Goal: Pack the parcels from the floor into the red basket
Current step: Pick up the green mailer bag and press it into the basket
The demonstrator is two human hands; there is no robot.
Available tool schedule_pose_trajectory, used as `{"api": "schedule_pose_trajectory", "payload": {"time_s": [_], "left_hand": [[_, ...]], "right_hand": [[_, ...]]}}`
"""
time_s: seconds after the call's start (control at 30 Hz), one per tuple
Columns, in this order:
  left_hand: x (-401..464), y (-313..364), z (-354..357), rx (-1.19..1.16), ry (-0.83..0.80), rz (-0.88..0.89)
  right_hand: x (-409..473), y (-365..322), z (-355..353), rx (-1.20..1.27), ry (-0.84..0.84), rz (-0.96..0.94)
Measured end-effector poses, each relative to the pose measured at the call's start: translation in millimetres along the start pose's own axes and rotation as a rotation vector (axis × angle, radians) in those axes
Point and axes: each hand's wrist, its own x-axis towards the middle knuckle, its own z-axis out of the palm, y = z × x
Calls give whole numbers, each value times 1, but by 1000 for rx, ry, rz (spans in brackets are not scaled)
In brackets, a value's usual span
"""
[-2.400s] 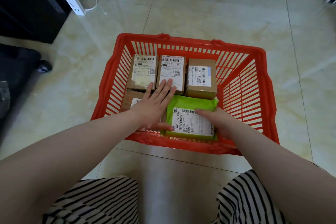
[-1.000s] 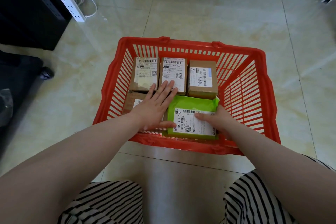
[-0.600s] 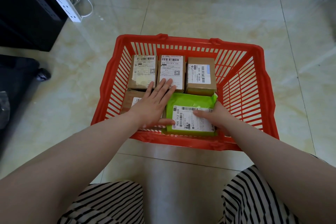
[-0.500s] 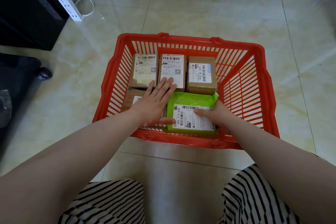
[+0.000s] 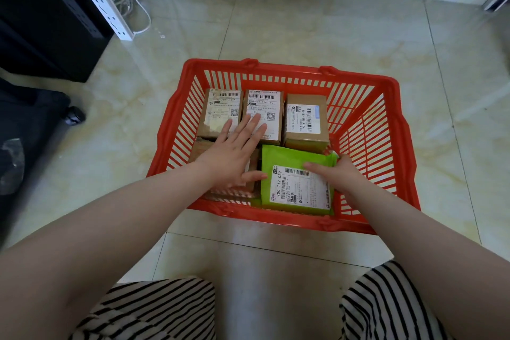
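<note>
The right hand (image 5: 338, 174) pinches the green parcel's (image 5: 292, 163) far right corner, its long side running toward her; the left hand (image 5: 234, 154) lies flat just beside it.

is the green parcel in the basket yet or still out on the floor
In. The green parcel lies flat inside the red basket, label up, in front of the brown boxes, with the right hand on it.

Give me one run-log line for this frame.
left hand: flat on brown boxes | right hand: grips green parcel | red basket: parcels inside
</note>
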Motion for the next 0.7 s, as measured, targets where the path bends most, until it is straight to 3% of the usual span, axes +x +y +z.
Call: {"api": "schedule_pose_trajectory", "payload": {"time_s": [0.17,0.37,0.53,0.7], "left_hand": [[6,-5,-28,-55,6,-21],[10,13,-13,-67,-71,-93],[13,28,11,-115,-114,-252],[14,29,19,-140,-144,-249]], "right_hand": [[-3,-1,-9,103,5,1],[-16,-1,-4,0,-51,-1],[-21,-8,3,-341,135,-282],[-23,-7,14,-513,23,-309]]}}
